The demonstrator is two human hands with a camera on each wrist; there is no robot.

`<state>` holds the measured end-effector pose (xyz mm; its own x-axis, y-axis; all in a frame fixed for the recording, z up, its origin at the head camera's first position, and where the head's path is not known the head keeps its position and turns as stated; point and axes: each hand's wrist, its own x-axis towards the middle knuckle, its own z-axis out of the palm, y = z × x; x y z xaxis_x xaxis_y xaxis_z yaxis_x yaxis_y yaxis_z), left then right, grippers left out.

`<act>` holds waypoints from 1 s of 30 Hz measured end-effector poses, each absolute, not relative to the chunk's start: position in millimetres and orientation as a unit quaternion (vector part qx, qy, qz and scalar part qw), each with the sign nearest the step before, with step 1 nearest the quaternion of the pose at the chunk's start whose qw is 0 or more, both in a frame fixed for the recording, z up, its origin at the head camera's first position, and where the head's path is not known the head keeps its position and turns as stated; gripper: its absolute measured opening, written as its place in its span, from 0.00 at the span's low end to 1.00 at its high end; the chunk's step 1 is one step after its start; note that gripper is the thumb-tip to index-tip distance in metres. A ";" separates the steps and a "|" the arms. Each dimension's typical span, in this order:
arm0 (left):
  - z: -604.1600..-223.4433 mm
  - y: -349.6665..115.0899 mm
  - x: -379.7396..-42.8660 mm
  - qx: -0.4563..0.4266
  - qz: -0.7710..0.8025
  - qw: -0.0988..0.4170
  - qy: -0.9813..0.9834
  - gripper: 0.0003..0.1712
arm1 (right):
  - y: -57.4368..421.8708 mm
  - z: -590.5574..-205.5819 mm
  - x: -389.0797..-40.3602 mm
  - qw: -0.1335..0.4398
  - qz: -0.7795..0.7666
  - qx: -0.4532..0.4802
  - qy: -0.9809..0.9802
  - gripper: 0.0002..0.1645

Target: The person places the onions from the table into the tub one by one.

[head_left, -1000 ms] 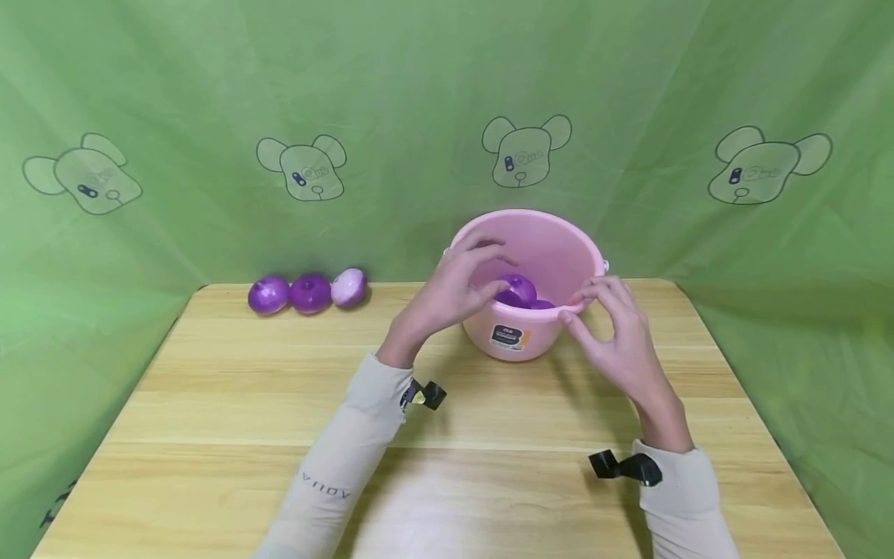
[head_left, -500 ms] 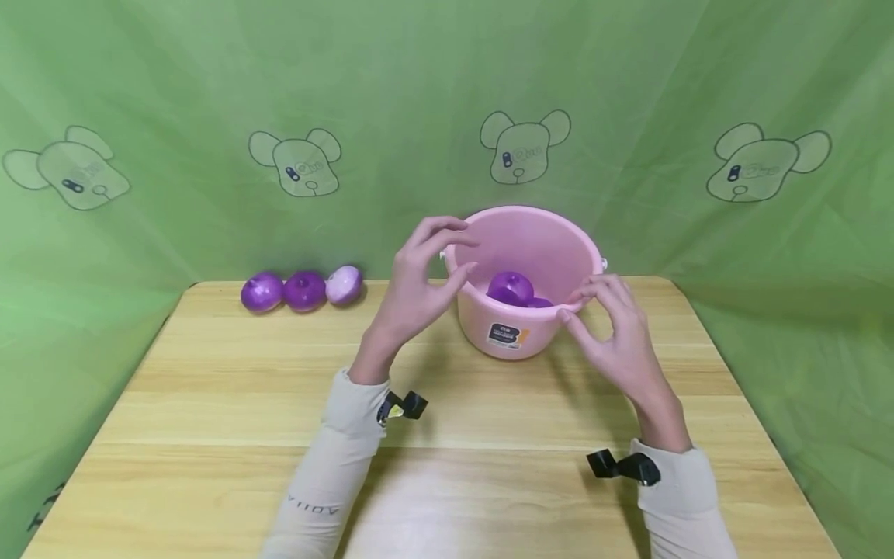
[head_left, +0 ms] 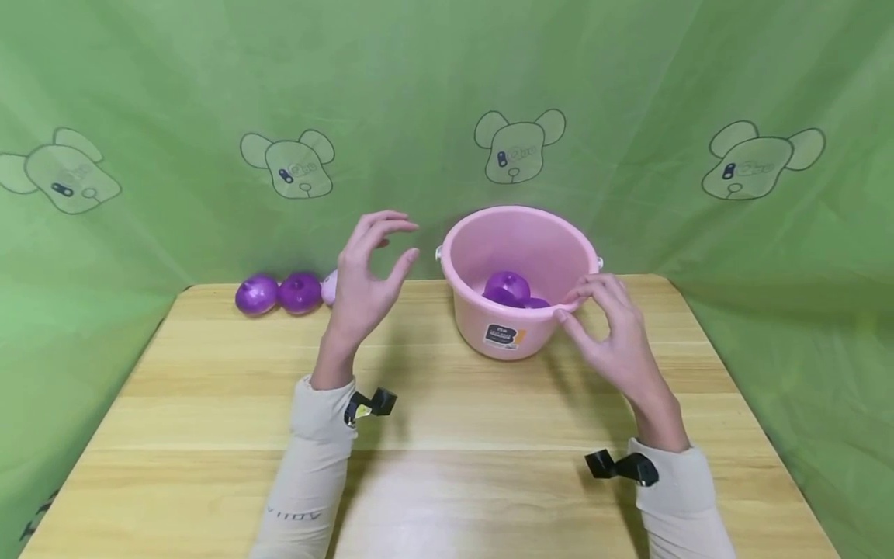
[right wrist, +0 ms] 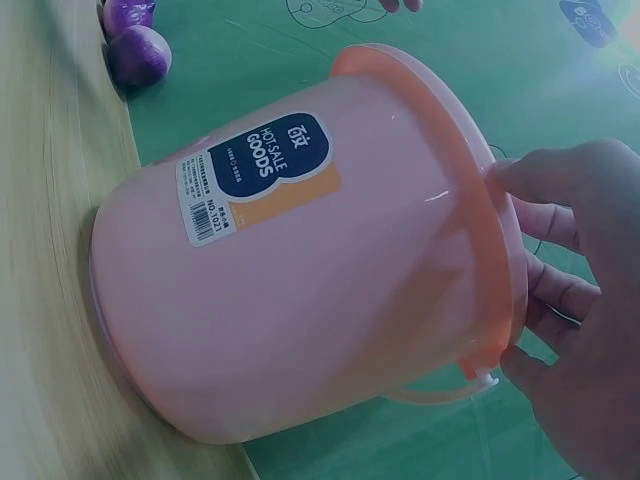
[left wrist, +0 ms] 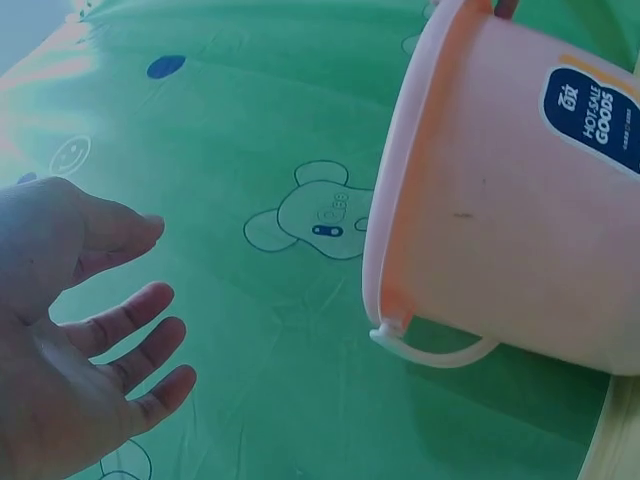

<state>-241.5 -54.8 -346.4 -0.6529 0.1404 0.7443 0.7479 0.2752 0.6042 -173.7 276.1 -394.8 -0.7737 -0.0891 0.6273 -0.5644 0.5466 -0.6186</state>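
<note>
A pink bucket [head_left: 469, 320] stands upright at the back of the table, a label on its front. Purple onions [head_left: 508, 286] lie inside it, partly hidden by the near wall. My right hand [head_left: 620, 338] pinches the bucket's front right rim between thumb and fingers, as the right wrist view also shows. Left of the bucket, my left hand [head_left: 365, 289] is raised over the table with spread, slightly bent fingers and holds nothing. Beyond it, at the back left edge, is a row of three onions [head_left: 299, 293]; the left hand partly covers the palest one [head_left: 328, 287].
A green cloth [head_left: 412, 93] with printed bear heads hangs behind the wooden table [head_left: 454, 481] and along both sides. The bucket's pale handle [left wrist: 440, 356] hangs down behind it. A small black camera mount sits on each wrist.
My left hand has moved out from over the bucket and leftward toward the row of onions. My right hand has stayed on the rim. The view has shifted slightly.
</note>
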 end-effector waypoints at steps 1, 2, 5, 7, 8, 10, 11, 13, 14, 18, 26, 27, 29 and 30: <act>-347.4 -56.2 -241.7 -0.297 -0.523 0.289 -0.745 0.18 | 276.0 -394.9 -173.4 0.273 0.435 0.195 -0.835 0.15; -348.3 -57.3 -241.8 -0.297 -0.522 0.288 -0.746 0.18 | 276.2 -395.1 -173.2 0.272 0.436 0.195 -0.835 0.15; -351.0 -59.7 -242.3 -0.297 -0.522 0.287 -0.746 0.18 | 276.7 -395.7 -172.2 0.271 0.437 0.193 -0.836 0.15; -352.1 -61.7 -243.1 -0.296 -0.521 0.289 -0.747 0.18 | 276.9 -395.9 -172.0 0.270 0.437 0.191 -0.836 0.15; -352.2 -63.0 -243.3 -0.294 -0.520 0.291 -0.748 0.18 | 277.0 -396.0 -171.9 0.270 0.437 0.190 -0.837 0.15; -352.9 -66.6 -244.8 -0.289 -0.519 0.295 -0.748 0.18 | 276.9 -395.9 -171.8 0.270 0.436 0.189 -0.837 0.15; -353.5 -68.8 -245.8 -0.285 -0.521 0.298 -0.747 0.17 | 276.9 -395.9 -171.9 0.271 0.435 0.189 -0.838 0.15; -355.4 -73.5 -248.3 -0.275 -0.523 0.301 -0.749 0.17 | 276.6 -395.8 -172.2 0.273 0.434 0.189 -0.838 0.15; -356.8 -75.8 -249.5 -0.268 -0.524 0.301 -0.750 0.17 | 276.5 -395.7 -172.4 0.274 0.433 0.190 -0.837 0.15; -364.7 -84.3 -253.0 -0.239 -0.528 0.293 -0.761 0.17 | 275.6 -396.1 -173.4 0.277 0.431 0.195 -0.837 0.15; -376.2 -92.3 -260.4 -0.215 -0.523 0.283 -0.775 0.18 | 275.3 -396.1 -172.4 0.267 0.433 0.185 -0.841 0.13; -377.4 -93.2 -261.5 -0.213 -0.522 0.282 -0.776 0.18 | 275.4 -396.0 -172.2 0.267 0.433 0.183 -0.841 0.13; -379.6 -94.9 -264.2 -0.208 -0.519 0.281 -0.780 0.18 | 275.6 -395.8 -171.9 0.266 0.433 0.181 -0.842 0.13; -380.9 -95.9 -265.5 -0.205 -0.518 0.279 -0.782 0.18 | 275.7 -395.7 -172.1 0.267 0.432 0.182 -0.842 0.13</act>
